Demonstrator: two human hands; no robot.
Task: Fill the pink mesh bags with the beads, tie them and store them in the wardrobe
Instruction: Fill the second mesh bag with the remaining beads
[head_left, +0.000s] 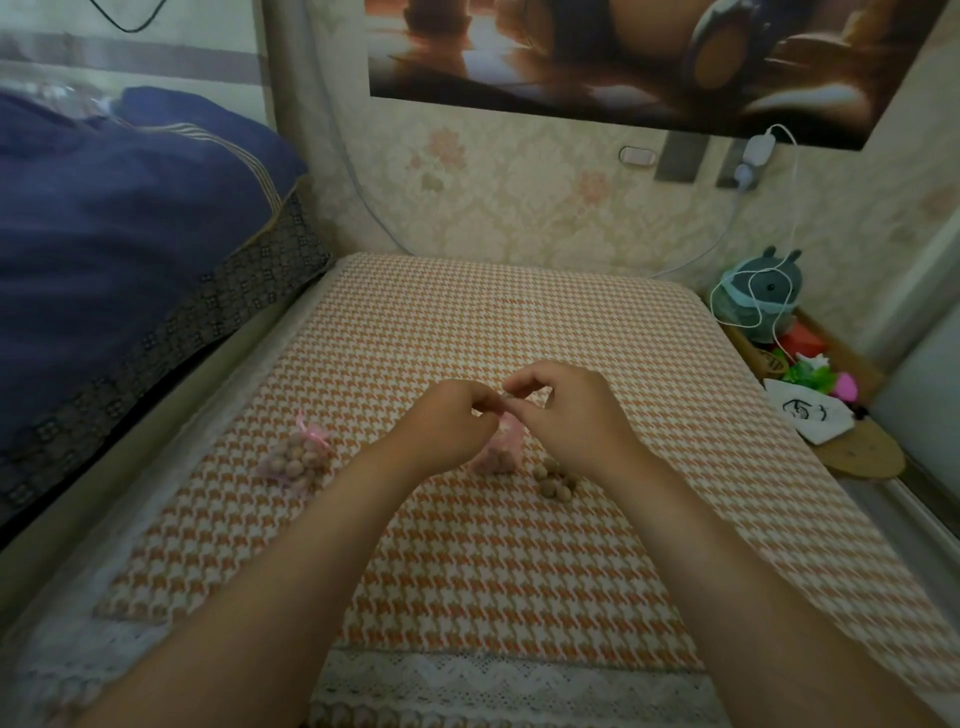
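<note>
A tied pink mesh bag (297, 458) full of brown beads lies on the orange houndstooth cloth (467, 571) to the left. A second pink mesh bag (501, 449) with beads in it hangs between my hands, its bottom resting on the cloth. My left hand (447, 423) and my right hand (569, 410) both pinch its top, fingertips close together. A small heap of loose brown beads (555, 479) lies just below my right hand. The bag's mouth is hidden by my fingers.
A dark blue quilt (119, 218) is piled on the left. At the right edge are a plush toy (763, 296), a white charger cable (779, 218), a white cloth bag (810, 415) and small colourful items. The wallpapered wall stands behind the table.
</note>
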